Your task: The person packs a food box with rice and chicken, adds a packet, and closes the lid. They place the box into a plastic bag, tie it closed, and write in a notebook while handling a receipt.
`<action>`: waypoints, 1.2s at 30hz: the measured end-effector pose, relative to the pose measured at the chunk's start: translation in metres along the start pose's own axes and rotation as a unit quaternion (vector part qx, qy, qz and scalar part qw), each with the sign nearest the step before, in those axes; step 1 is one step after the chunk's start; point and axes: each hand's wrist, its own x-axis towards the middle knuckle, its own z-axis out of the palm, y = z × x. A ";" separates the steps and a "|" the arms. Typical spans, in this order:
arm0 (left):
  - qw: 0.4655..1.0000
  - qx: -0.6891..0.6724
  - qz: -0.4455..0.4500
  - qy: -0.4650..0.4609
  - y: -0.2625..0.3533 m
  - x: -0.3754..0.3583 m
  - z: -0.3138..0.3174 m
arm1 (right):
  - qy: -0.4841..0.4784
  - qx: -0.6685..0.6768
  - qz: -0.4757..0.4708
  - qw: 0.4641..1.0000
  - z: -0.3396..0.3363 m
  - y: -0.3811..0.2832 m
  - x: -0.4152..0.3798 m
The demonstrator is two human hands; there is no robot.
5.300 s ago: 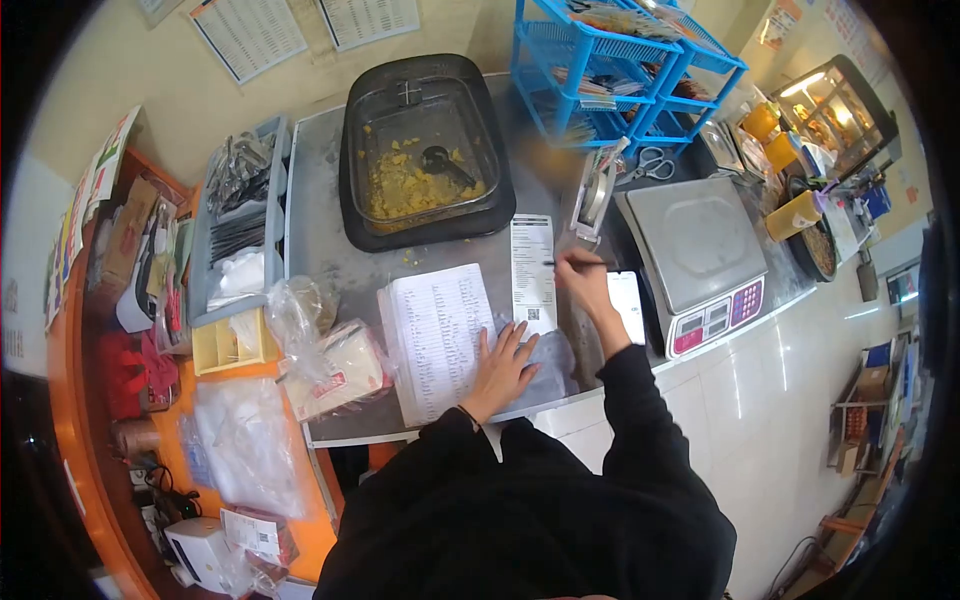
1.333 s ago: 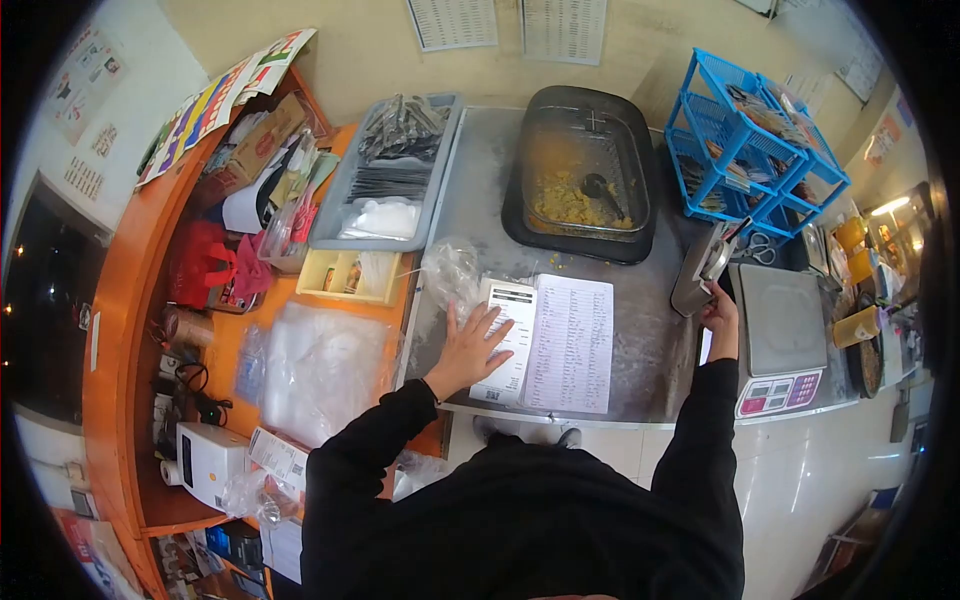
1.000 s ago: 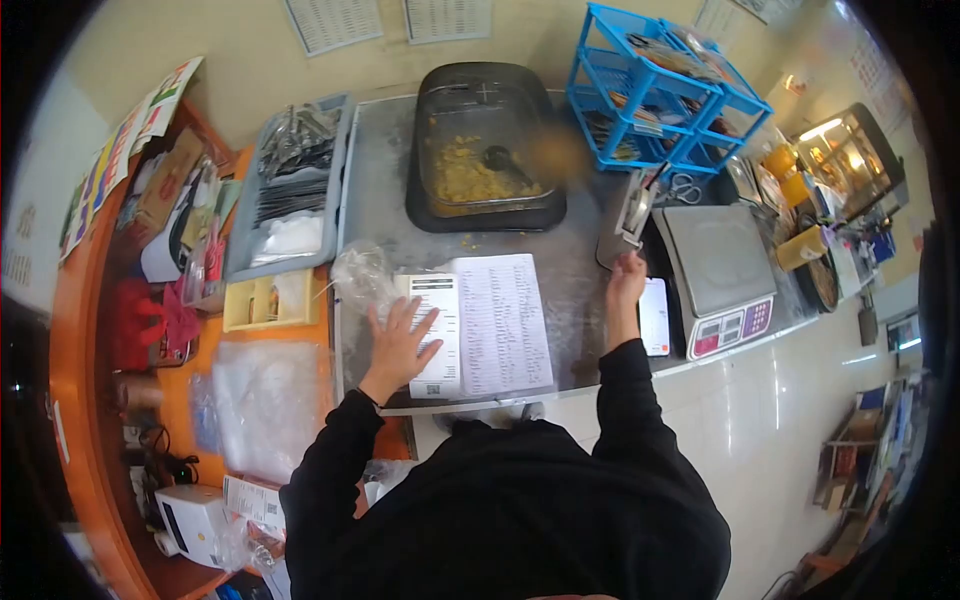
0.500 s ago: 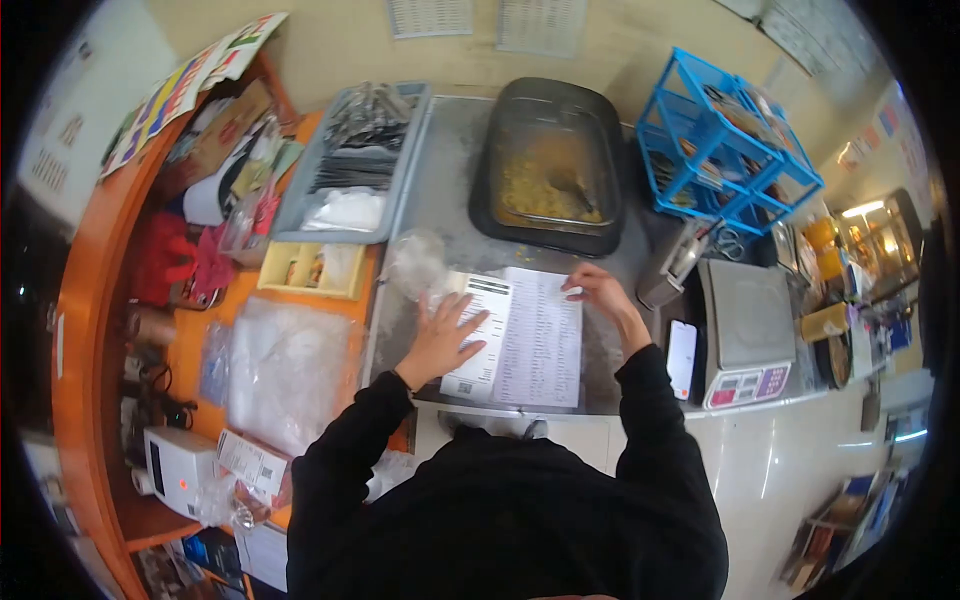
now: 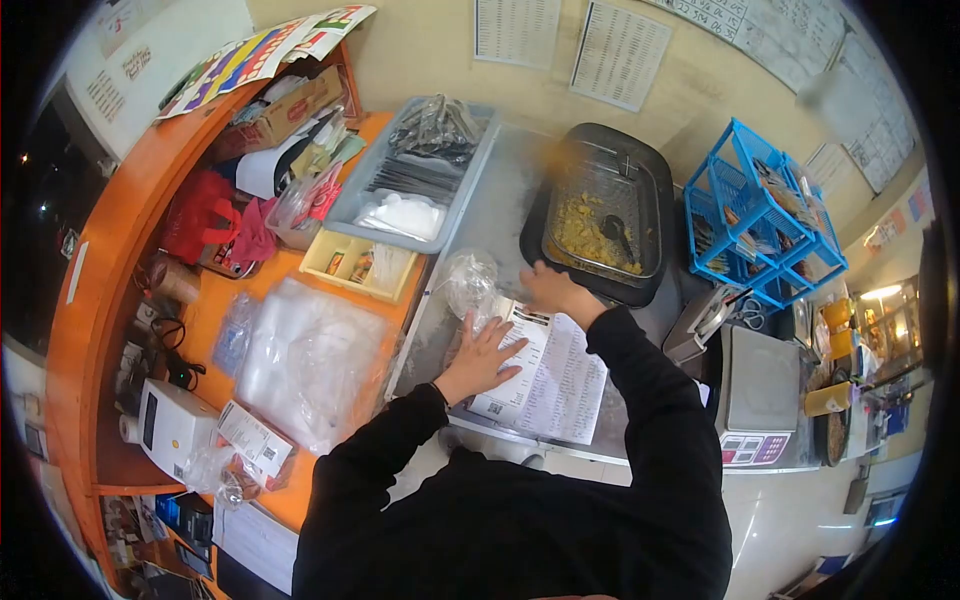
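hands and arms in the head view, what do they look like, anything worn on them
Both arms are covered to the wrist by long black sleeves of one loose dark top. The left hand and right hand are bare: no gloves, and no rings or watch can be made out. A thin dark band may sit at the left wrist, at the cuff edge.

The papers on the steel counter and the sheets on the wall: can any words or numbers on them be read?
None can be read.
White receipt slip under the left hand: dark header bar, print too small.
White list sheet: rows of print, blurred.
Wall sheets: too small.
Colourful posters: illegible.
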 end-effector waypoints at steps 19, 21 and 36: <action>0.998 0.015 0.004 0.059 0.010 -0.022 -0.012 | 0.558 0.343 0.217 0.724 0.007 0.045 -0.120; 0.995 -0.004 -0.026 0.099 0.012 -0.046 -0.006 | 0.703 0.059 0.324 0.630 0.037 0.130 -0.176; 0.921 -0.260 -0.107 0.271 0.007 -0.084 0.044 | 0.677 0.624 0.278 0.274 0.097 0.187 -0.213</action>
